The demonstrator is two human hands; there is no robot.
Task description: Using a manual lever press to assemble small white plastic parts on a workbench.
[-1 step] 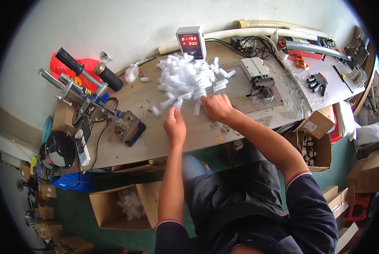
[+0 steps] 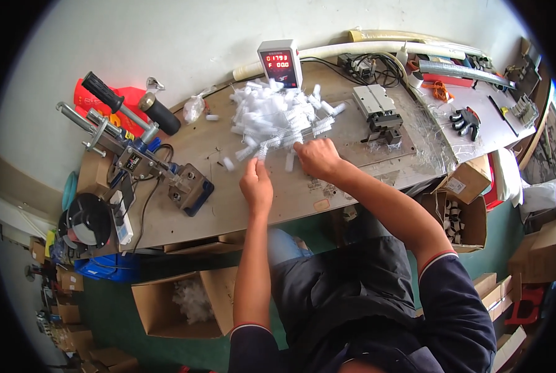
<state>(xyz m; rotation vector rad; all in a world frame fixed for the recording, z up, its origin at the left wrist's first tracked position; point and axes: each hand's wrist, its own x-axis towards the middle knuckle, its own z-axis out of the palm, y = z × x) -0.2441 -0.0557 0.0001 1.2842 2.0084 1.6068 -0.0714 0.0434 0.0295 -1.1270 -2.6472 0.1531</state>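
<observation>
A heap of white translucent plastic coils (image 2: 272, 112), some ribbed like springs, lies in the middle of the bench. At its near edge my left hand (image 2: 256, 186) pinches the lower end of a ribbed white coil (image 2: 262, 150) between thumb and fingertips. My right hand (image 2: 318, 159) is closed just to the right, knuckles up, by the heap's near side. Whatever its fingers hold is hidden or too small to make out. Between the two hands lies a loose white piece (image 2: 289, 162), with another loose white tube (image 2: 229, 163) left of my left hand.
Behind the heap stands a counter with a red lit display (image 2: 280, 65). A lever clamp press (image 2: 142, 155) occupies the bench's left, and a grey metal device (image 2: 377, 109) its right. A black-and-grey glove (image 2: 466, 122) lies farther right. Below the bench sits an open cardboard box (image 2: 147, 304).
</observation>
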